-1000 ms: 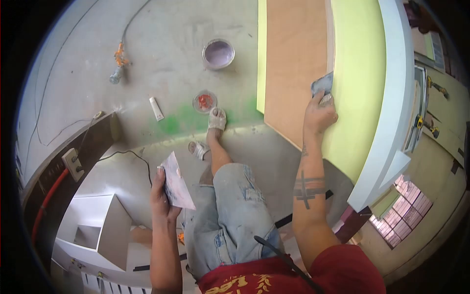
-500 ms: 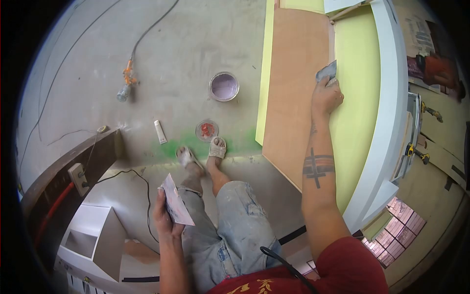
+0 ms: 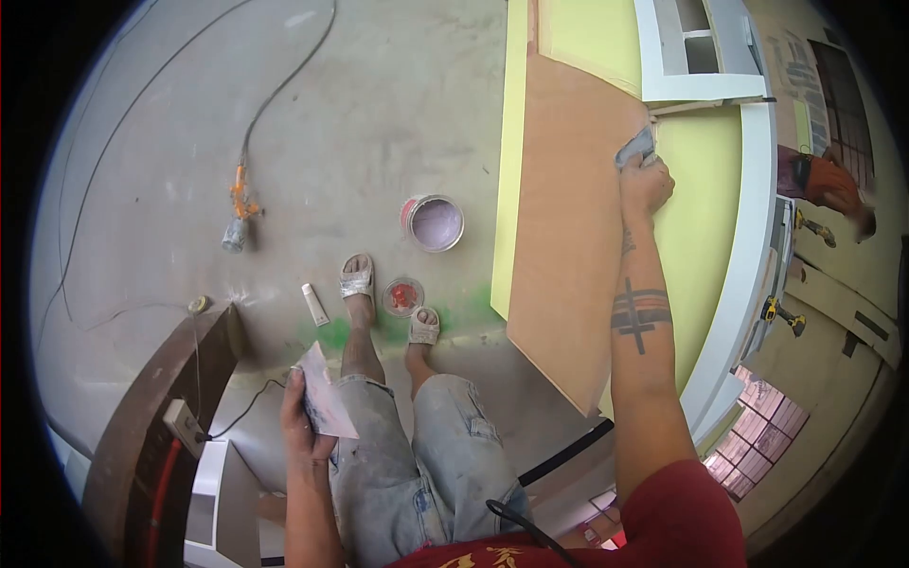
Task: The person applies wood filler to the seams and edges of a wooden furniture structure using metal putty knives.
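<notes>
My right hand [image 3: 644, 185] grips a small grey putty scraper [image 3: 634, 147] and presses it on the seam where the brown plywood panel [image 3: 568, 227] meets the yellow-green surface [image 3: 701, 218]. My left hand [image 3: 305, 426] hangs by my thigh and holds a flat pale scraper plate [image 3: 324, 398] smeared with filler. I stand on the concrete floor in sandals, my feet beside a small dish of red paste [image 3: 402, 295].
A can of pale lilac paint [image 3: 434, 221] and a white tube [image 3: 314, 304] lie on the floor. A hose with an orange fitting [image 3: 237, 204] runs across the concrete. White cabinet parts [image 3: 701, 47] sit at the top, a drill [image 3: 784, 314] at right, a power strip [image 3: 183, 423] at lower left.
My right hand has slid the scraper farther along the panel's seam, away from me. I have stepped forward, so the can and dish now lie nearer my feet. The left hand stays by my thigh.
</notes>
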Demonstrator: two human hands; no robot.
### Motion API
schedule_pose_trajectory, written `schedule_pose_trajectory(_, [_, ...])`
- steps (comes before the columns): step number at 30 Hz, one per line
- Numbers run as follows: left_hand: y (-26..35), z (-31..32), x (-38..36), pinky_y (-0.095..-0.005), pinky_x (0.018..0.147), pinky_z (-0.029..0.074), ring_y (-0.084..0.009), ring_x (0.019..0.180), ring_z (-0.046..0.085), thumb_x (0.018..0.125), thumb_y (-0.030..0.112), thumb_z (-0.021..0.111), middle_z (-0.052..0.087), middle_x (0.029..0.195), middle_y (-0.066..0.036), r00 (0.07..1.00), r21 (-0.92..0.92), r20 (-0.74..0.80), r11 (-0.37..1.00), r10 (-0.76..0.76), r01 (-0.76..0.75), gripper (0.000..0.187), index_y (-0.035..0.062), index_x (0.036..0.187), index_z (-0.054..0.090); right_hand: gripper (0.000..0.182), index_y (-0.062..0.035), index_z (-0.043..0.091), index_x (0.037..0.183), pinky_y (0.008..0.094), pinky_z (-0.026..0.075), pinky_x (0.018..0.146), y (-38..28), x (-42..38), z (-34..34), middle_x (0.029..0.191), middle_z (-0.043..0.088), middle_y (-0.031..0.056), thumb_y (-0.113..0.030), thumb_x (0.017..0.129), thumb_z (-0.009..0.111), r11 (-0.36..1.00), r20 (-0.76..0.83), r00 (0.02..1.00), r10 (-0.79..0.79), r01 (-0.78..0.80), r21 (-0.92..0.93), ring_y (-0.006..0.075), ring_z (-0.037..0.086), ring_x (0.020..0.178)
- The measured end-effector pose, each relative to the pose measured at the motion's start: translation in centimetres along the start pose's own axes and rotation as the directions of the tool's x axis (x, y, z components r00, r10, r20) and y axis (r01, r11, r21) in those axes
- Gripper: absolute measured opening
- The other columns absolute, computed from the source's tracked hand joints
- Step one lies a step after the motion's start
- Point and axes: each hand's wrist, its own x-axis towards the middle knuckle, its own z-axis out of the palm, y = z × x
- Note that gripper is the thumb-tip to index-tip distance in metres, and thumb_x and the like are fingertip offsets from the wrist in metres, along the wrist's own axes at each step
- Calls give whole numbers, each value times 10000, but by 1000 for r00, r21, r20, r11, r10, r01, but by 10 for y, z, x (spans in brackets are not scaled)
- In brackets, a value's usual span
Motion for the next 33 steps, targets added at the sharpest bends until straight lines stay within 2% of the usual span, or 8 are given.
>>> schedule_pose_trajectory(9, [50,66,24,-267,598,588,-130,706,715,1030,272,613,751,973,-28,997,56,-66,997,-43,47,227,97,1164,669,330,67,708,812,531,570,790,-27,43,18,861,719,284,-254,859,648,999,38,999,36,-34,-38,450,715,808])
schedule_pose_trajectory(12, [55,68,30,-262,659,600,-125,776,727,1025,250,622,751,994,-26,991,87,103,993,-84,75,219,93,1168,672,347,66,715,866,505,567,743,-35,29,21,837,721,266,-278,870,674,1000,121,992,26,-27,6,430,719,802])
schedule_pose_trajectory(13, [56,84,33,-266,712,606,-135,825,734,1029,237,614,754,1014,-40,977,113,169,988,-128,110,219,80,1168,676,319,65,721,951,481,567,775,-47,15,1,867,726,257,-245,897,666,957,32,994,-104,91,275,409,723,836])
schedule_pose_trajectory(16, [49,88,47,-262,761,602,-148,868,735,1027,236,615,755,1034,-55,975,67,135,984,-175,168,228,69,1170,677,311,47,683,1190,412,551,784,-52,-54,-22,989,723,232,-147,950,641,930,526,850,29,-216,298,342,721,902])
schedule_pose_trajectory(20, [38,116,52,-277,796,600,-152,899,733,1008,241,648,751,1054,-62,949,77,140,959,-281,273,241,60,1165,678,365,28,642,1241,466,537,685,-84,-136,-93,1031,643,275,-129,914,686,720,362,886,-291,-46,692,412,671,818])
schedule_pose_trajectory(22, [29,125,52,-297,816,599,-167,926,726,1003,246,659,742,1075,-61,919,108,172,934,-354,340,266,53,1186,662,479,0,614,1317,464,548,681,-92,-166,-126,1172,625,246,-157,880,730,562,86,837,-540,282,778,404,667,850])
schedule_pose_trajectory(26, [5,128,44,-365,905,581,-212,1023,708,1010,276,643,716,1150,-120,875,203,243,904,-420,377,380,10,1280,617,533,-224,616,1375,412,505,855,-112,-204,-199,1438,505,49,-245,857,744,293,-97,664,-742,451,843,270,541,1115])
schedule_pose_trajectory(33, [-22,142,-21,-365,903,584,-213,1014,709,1005,311,650,709,1151,-114,843,382,467,921,-266,79,443,-5,1309,582,709,-322,554,1425,431,448,917,-64,-243,-263,1482,477,7,-117,769,725,444,18,630,-777,527,724,282,471,1144])
